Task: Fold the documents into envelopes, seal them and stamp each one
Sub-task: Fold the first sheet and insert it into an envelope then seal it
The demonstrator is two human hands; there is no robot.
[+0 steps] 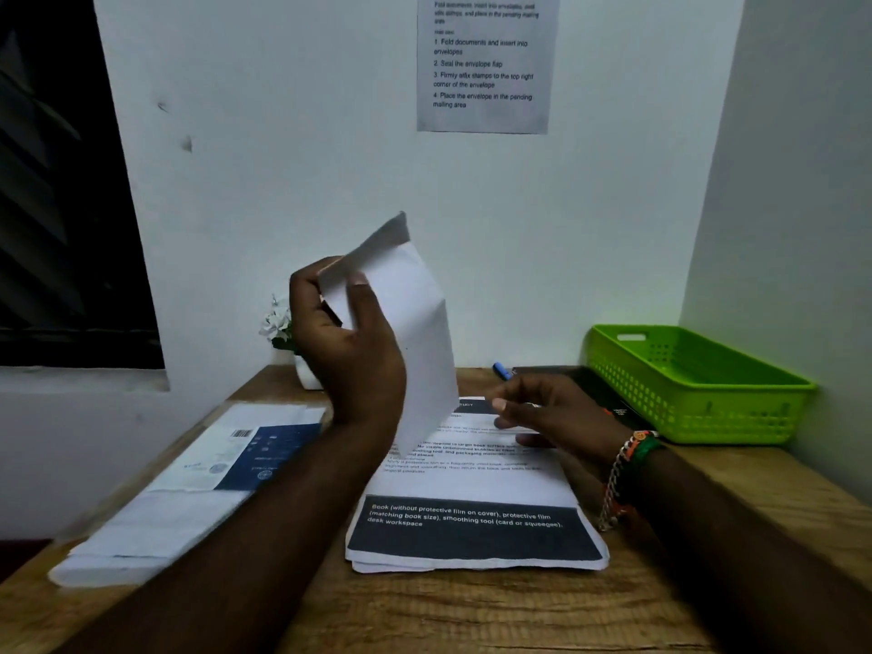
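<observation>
Left hand (349,342) grips a white envelope (406,332) aloft, right hand (552,413) hovers loose-fingered over the printed documents (472,535).

We count two hands, a left hand (351,351) and a right hand (549,410); one white envelope (406,323) raised off the desk; one stack of printed documents (472,526), its sheets too close to number; one packet of envelopes (198,483) at the left; one green basket (698,384); one blue pen (501,370); one flower pot (288,342); one wall notice (486,63); several bracelets (627,469), too bunched to count.
</observation>
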